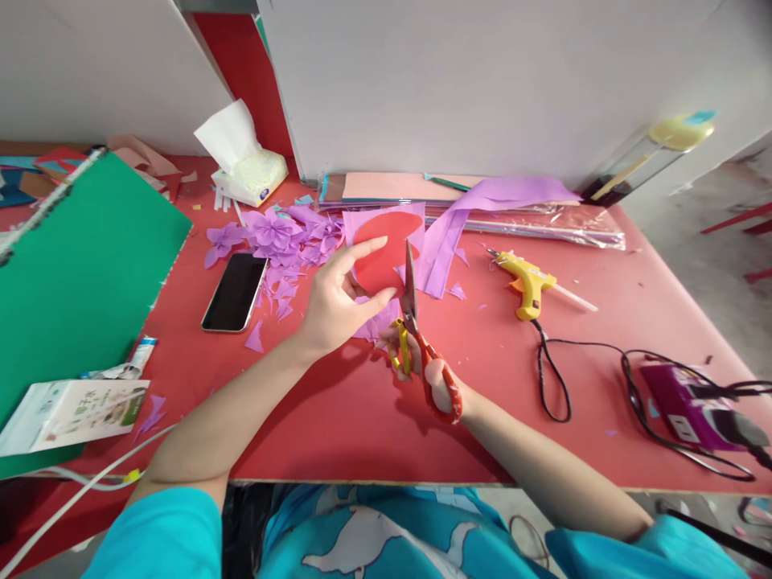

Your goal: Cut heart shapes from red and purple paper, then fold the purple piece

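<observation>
My left hand (335, 299) pinches a rounded piece of red paper (386, 249), thumb on its near edge and fingers along its left side. My right hand (429, 371) grips red and yellow scissors (417, 338) by the handles. Their blades point up and away from me and meet the red paper's right edge. A purple sheet (375, 322) lies on the red table (338, 418) right under the paper and hands.
Purple paper flowers and scraps (283, 237) lie beside a black phone (235, 291). A tissue pack (248, 173), a green sheet (78, 265), a yellow glue gun (527, 283) with its black cord, a purple power strip (684, 402) and stacked coloured papers (458, 197) surround the work spot.
</observation>
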The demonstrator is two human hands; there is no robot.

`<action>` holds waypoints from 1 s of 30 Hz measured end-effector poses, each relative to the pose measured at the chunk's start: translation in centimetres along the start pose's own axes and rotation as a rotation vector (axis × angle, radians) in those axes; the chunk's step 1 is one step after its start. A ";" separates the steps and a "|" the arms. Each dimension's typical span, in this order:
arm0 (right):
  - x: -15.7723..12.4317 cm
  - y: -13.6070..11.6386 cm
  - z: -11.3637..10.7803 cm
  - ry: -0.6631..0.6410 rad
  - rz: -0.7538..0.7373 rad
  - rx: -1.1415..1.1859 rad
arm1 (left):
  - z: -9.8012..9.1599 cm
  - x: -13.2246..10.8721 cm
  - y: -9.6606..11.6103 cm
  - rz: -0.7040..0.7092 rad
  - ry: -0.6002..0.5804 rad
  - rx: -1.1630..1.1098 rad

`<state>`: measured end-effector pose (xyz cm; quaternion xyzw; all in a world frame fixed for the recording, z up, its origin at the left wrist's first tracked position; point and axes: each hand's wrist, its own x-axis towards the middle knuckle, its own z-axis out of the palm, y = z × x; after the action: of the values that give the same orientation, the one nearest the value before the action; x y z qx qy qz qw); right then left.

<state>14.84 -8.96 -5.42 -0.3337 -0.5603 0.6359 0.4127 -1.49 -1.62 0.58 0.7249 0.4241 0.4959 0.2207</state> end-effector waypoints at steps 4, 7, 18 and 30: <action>0.0 0.3 0.1 0.009 -0.021 0.025 | 0.0 0.0 -0.1 0.001 0.000 -0.007; 0.0 0.5 0.1 0.005 -0.037 0.025 | 0.0 0.0 0.0 0.002 0.005 -0.009; 0.2 0.7 0.1 0.047 0.047 0.092 | -0.2 0.2 0.3 -0.019 -0.004 0.000; 0.0 -0.1 -0.2 -0.018 0.092 0.013 | -0.8 0.6 -0.5 -0.044 -0.115 -0.102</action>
<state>15.01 -8.87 -5.31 -0.3509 -0.5439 0.6608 0.3799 -2.35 -0.95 0.90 0.7305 0.4007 0.4695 0.2922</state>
